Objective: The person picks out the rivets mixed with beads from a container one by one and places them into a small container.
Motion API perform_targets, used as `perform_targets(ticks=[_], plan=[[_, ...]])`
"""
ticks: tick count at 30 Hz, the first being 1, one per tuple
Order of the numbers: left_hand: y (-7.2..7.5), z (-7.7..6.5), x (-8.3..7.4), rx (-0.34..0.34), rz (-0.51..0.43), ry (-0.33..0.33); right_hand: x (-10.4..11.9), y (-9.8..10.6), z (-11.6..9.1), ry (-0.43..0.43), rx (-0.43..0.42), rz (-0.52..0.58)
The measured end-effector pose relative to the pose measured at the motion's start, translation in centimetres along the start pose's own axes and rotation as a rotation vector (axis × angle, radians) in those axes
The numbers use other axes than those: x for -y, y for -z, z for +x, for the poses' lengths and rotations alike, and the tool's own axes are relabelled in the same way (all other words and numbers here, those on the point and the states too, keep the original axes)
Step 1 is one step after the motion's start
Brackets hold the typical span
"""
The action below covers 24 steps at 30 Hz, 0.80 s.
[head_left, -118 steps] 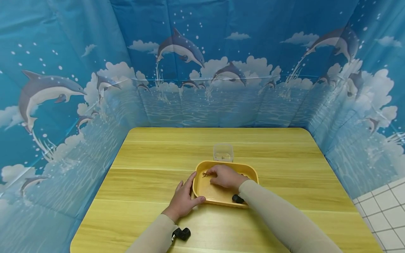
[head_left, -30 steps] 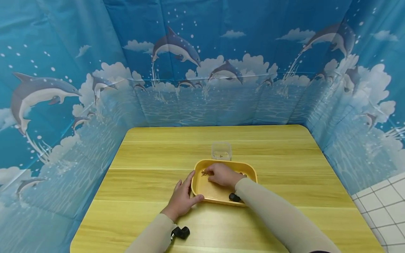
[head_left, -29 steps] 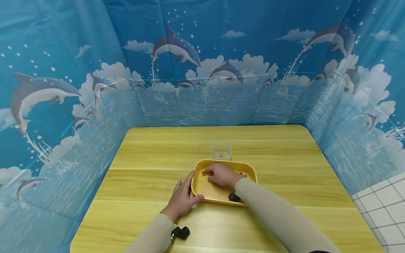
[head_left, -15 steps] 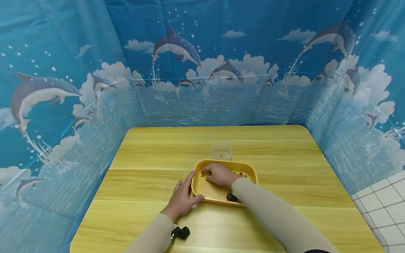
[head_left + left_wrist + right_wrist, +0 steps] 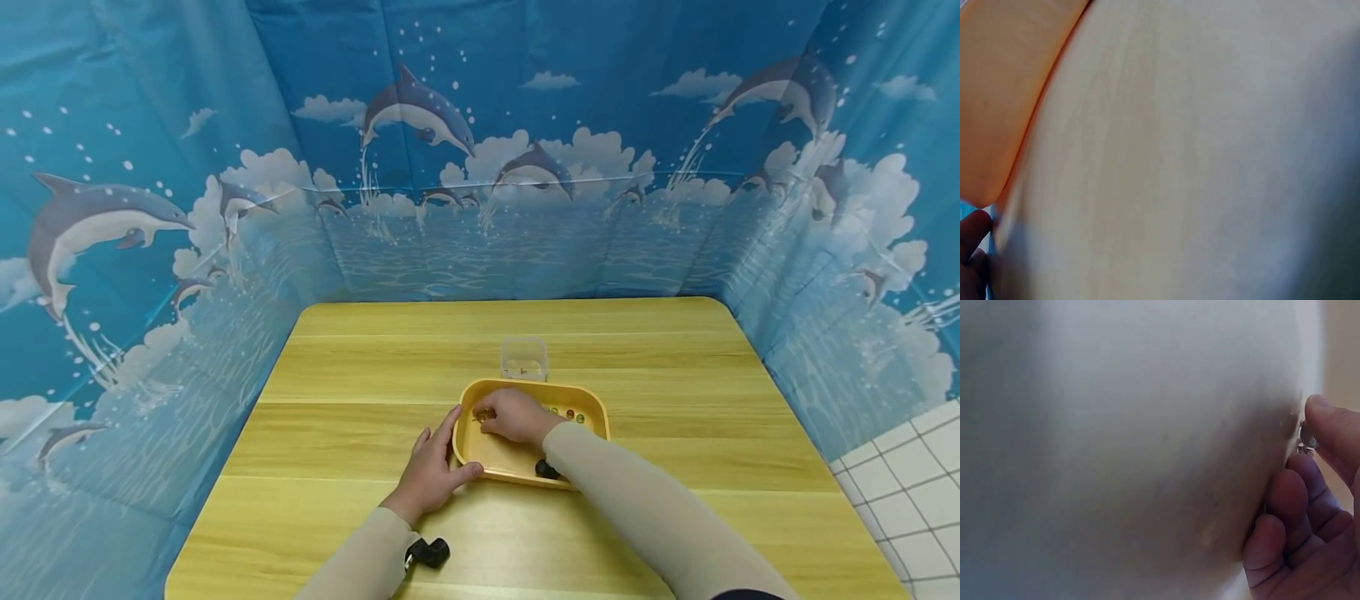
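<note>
Against the left wall of a yellow tray (image 5: 510, 462), my left hand (image 5: 431, 475) spreads its fingers, with the thumb at the front rim; its fingertips show beside the tray wall in the left wrist view. My right hand (image 5: 516, 415) reaches into the tray's left part, fingers curled. Between its thumb and index fingertip, in the right wrist view, is a small shiny metal piece (image 5: 1307, 435), which they pinch. Small brass-coloured pieces (image 5: 480, 416) lie at these fingertips. Along the tray's far right side are several round beads (image 5: 570, 414), green and reddish.
A clear plastic box (image 5: 524, 358) with a few tiny pieces inside stands just behind the tray. All of it rests on a yellow wood-grain table (image 5: 337, 400). A blue dolphin-print curtain (image 5: 525, 242) closes off the back and sides.
My right hand has shifted slightly left in the tray, to the brass-coloured pieces, and more beads show past its wrist. The left hand keeps its place at the tray.
</note>
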<state>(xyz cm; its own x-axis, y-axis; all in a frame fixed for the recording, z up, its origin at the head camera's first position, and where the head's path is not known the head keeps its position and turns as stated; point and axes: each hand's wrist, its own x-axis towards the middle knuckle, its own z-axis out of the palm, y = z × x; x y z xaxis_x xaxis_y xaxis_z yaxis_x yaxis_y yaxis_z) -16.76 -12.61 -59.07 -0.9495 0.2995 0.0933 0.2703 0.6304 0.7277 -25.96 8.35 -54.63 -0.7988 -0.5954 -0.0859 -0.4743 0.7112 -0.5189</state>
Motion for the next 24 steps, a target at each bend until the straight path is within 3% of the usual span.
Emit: perform_targets(ticks=[14, 24], plan=[[0.13, -0.17, -0.23, 0.013, -0.008, 0.010, -0.17, -0.78, 0.69, 0.061, -0.005, -0.144], [0.17, -0.05, -0.31, 0.004, -0.007, 0.012, 0.06, -0.59, 0.74, 0.062, -0.007, -0.117]])
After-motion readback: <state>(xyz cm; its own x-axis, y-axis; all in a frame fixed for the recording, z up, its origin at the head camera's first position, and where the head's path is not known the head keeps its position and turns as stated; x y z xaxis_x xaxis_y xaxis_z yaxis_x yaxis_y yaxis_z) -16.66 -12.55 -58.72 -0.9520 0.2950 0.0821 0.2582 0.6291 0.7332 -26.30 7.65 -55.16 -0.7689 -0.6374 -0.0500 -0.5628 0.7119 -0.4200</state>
